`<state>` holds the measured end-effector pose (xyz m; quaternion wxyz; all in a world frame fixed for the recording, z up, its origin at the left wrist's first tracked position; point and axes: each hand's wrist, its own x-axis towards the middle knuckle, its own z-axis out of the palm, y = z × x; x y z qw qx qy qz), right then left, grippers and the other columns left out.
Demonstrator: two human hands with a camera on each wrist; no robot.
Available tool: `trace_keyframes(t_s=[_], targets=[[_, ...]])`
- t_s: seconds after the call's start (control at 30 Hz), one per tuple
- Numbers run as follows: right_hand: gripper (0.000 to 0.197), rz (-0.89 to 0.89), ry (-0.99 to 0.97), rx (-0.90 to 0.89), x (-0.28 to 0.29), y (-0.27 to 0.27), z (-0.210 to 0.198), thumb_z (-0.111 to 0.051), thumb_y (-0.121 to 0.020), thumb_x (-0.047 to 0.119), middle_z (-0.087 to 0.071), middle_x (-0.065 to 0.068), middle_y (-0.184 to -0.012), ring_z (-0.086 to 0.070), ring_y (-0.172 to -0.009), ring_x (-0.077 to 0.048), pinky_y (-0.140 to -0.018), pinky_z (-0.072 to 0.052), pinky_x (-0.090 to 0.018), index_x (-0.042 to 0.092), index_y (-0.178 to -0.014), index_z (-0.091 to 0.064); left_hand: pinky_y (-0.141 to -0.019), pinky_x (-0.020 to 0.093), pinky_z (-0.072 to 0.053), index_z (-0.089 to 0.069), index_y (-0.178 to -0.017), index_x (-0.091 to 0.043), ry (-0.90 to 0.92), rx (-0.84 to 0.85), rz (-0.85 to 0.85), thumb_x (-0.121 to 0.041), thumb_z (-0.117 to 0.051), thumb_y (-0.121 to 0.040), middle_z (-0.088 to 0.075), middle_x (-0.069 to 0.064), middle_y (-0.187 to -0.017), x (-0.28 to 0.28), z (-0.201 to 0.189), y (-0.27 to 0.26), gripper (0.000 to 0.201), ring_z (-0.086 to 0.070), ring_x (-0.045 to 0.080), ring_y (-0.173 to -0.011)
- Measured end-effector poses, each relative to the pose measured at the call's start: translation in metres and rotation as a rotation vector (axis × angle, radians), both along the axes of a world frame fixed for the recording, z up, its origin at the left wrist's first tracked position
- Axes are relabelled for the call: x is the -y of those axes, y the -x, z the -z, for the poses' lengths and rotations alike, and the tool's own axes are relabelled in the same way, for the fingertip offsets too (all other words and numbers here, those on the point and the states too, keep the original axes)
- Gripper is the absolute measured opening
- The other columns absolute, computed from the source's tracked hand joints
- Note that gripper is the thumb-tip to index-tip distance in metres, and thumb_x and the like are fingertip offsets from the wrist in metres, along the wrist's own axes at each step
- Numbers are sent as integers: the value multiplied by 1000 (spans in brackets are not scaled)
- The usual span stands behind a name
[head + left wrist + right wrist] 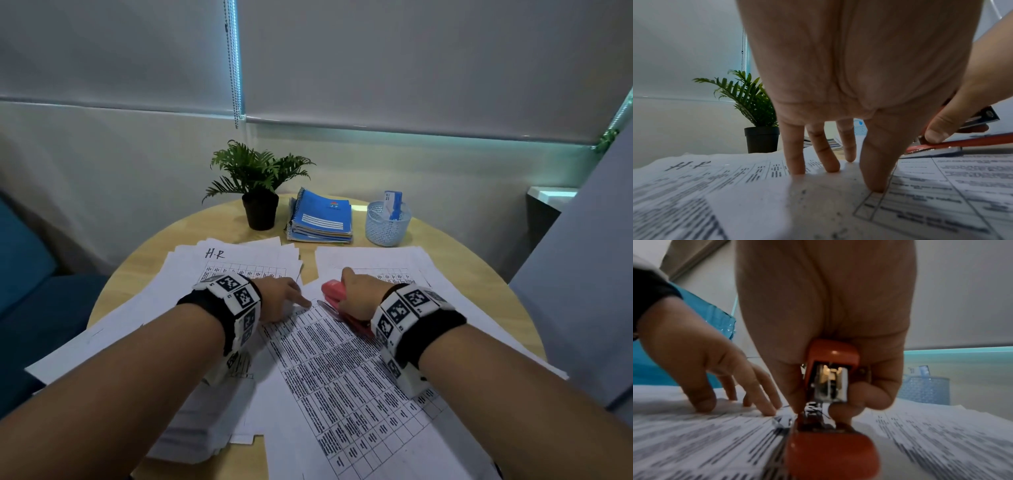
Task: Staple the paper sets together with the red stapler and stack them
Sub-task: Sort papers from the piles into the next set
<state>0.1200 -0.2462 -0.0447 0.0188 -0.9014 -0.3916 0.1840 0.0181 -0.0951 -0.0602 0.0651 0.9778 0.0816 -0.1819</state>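
1. Overhead, head view: round wooden table (pixel 147 260) covered w/ printed paper sets. Right hand (pixel 363 294) wraps the red stapler (pixel 337 291) and holds it over the top corner of the middle paper set (pixel 342 377). Left hand (pixel 281 298) lies fingers straight, tips pressing that set just left of the stapler. Pile marked "H.R" (pixel 239 267) lies at far left, another pile (pixel 394 260) at far right. Behind: potted plant (pixel 258 185), blue notebooks (pixel 322 216), mesh cup (pixel 387 222).
2. Left wrist view: fingers (pixel 793 154) spread, tips down on the sheet; nothing gripped. Stapler (pixel 953 144) sits at right, mouth over the paper edge, w/ the other hand's thumb (pixel 941 128) on it. Plant (pixel 756 113) behind.
3. Right wrist view: fingers (pixel 875 395) and thumb curled round the stapler (pixel 830 386) from both sides, firm hold; its rear end is closest to the lens. Paper corner sits in the stapler mouth, blurred. Left hand (pixel 701 360) presses the sheets just beside. Mesh cup (pixel 925 389) at far right.
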Motion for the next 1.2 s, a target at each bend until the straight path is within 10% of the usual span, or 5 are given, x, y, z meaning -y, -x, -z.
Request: trace_keyframes(t_s=[0.63,1.2], targets=[[43,72,29,23,-25,4,17,-39,-100,25,-58,-15,-118,-57,-106,-28,-71,-35,-31,6,-136,-25,-112,37,-24,-37,-141,-39,-10,-53,33,-15,-37,-97,-24,-6,-154,-2,-3,-1,50,-29,19,-138],[41,-22,109,132,-24,1,7,-30,-104,32,-46,-17,-136,-47,-124,-30,-96,-39,-33,9,-136,-39,-110,36,-27,-35,-142,-39,-24,-30,17,-21,-38,-98,-30,-3,-152,-1,1,-3,47,-33,22,-136]])
